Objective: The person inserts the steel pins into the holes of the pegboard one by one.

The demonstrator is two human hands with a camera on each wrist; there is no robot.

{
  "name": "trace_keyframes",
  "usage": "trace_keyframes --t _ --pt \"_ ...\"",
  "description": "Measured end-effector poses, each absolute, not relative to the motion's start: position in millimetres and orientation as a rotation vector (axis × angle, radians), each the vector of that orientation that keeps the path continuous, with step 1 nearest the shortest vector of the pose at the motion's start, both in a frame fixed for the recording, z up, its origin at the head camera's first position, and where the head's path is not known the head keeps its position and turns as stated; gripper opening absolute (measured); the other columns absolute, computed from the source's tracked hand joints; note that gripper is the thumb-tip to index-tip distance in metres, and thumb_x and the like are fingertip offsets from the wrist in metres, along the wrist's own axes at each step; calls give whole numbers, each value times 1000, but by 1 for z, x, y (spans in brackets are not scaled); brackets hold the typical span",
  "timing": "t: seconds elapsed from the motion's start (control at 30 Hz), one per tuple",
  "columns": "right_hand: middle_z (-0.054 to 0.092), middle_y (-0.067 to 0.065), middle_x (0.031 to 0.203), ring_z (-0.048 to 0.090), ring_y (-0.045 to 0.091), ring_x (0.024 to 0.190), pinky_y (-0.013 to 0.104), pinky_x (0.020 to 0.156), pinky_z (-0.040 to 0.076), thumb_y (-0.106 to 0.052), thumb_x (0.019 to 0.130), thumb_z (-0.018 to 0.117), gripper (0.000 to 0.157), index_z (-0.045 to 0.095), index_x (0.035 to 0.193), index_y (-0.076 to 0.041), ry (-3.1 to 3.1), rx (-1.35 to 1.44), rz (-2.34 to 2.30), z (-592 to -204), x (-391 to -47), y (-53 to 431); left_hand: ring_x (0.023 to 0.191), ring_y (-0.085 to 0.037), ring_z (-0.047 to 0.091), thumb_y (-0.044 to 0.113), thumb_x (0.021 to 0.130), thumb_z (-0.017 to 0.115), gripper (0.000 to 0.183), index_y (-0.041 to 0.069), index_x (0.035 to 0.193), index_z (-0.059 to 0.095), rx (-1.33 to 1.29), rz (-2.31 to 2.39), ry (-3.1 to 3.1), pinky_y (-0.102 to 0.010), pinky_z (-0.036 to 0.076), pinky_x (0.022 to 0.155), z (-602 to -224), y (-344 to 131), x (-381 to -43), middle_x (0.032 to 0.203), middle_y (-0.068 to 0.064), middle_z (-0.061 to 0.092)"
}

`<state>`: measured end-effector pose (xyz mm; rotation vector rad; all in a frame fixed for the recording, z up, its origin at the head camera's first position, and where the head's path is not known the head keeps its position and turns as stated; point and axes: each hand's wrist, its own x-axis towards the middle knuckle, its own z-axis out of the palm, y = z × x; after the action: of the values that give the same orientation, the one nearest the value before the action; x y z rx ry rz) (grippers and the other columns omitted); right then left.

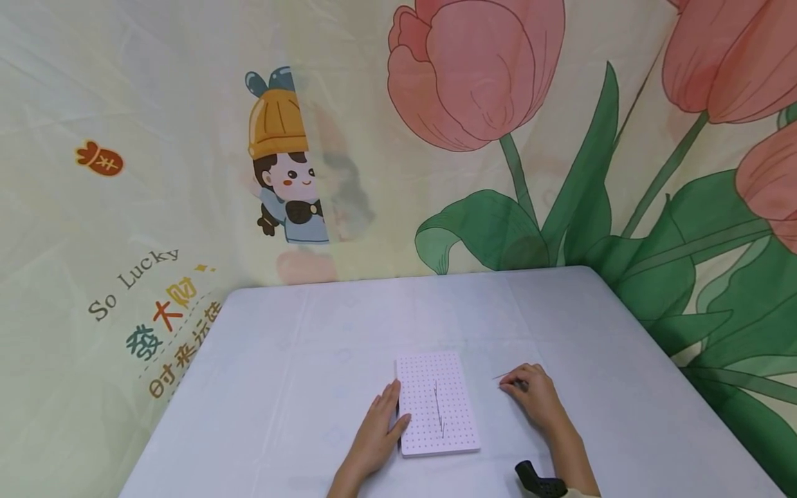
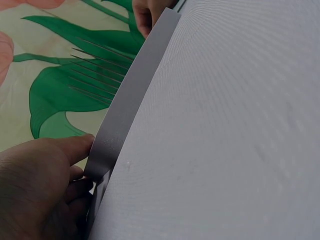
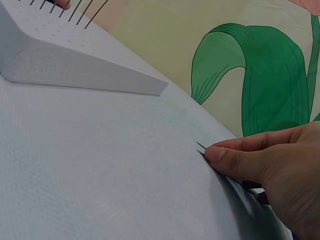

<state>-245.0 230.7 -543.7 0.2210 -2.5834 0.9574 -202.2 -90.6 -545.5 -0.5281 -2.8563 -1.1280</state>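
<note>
A white pegboard (image 1: 429, 443) with rows of small holes lies flat on the table. Several thin metal pins (image 1: 438, 408) stand upright in one line along its middle; the left wrist view shows them side-on. My left hand (image 1: 373, 430) rests against the board's left edge, fingers extended along the side and thumb at the top rim. To the right of the board, my right hand (image 1: 528, 391) pinches a thin metal pin (image 3: 201, 145) between thumb and forefinger, low over the tabletop. Its tip pokes out toward the board, and the rest is hidden by the fingers.
A white cloth covers the table (image 1: 299, 360). Behind it hangs a backdrop (image 1: 361, 138) printed with large tulips, a cartoon child and lettering. A black device (image 1: 540, 481) is strapped at my right wrist.
</note>
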Motion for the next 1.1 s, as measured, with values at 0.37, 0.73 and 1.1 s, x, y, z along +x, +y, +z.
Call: trace_keyframes --t 0.37,0.73,1.1 --pt "57 -8 76 45 12 75 31 64 42 -7 75 75 12 66 74 -14 -2655 311 837 -537 -245 229 136 -28 23 34 95 48 63 1 144 26 -523 -1127 -2856 -46 15 111 -544 -90 -201 149 -13 26" --pt "56 -7 81 46 10 80 29 68 46 -13 86 66 5 63 84 -9 -2695 283 872 -533 -244 204 137 -27 22 35 95 48 64 2 144 25 -498 -1111 -2882 -46 14 111 -542 -89 -202 149 -13 26" --pt "56 2 82 57 11 69 22 60 53 -6 92 55 6 54 96 -2 -2249 406 1362 -527 -250 152 136 -28 22 36 95 47 64 1 144 26 -512 -1119 -2873 -47 15 111 -543 -89 -202 148 -14 26"
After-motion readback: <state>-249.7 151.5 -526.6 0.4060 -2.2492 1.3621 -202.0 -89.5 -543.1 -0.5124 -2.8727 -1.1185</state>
